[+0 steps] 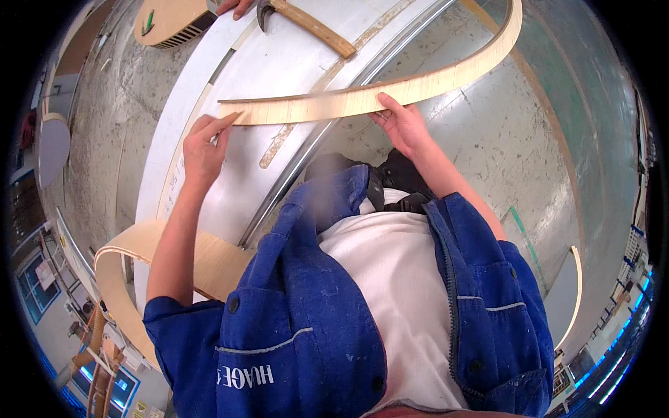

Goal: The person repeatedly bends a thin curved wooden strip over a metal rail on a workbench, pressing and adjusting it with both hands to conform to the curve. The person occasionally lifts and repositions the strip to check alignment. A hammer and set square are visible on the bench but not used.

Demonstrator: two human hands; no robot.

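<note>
A long curved strip of pale plywood (300, 109) reaches across the white worktop, then bends up and away to the far right. My left hand (204, 150) pinches its left end between thumb and fingers. Farther along, my right hand (403, 125) grips the strip's lower edge, thumb on the near face and fingers mostly hidden behind it. Beyond the strip, a claw hammer (313, 28) with a wooden handle lies on the white worktop (244, 150).
Another person's hand (234, 7) rests at the worktop's far edge. A rounded wooden piece (167, 21) with a slotted side and a small green item stands at far left. Bent plywood (150, 244) lies by my left elbow. A metal rail (306, 150) edges the worktop.
</note>
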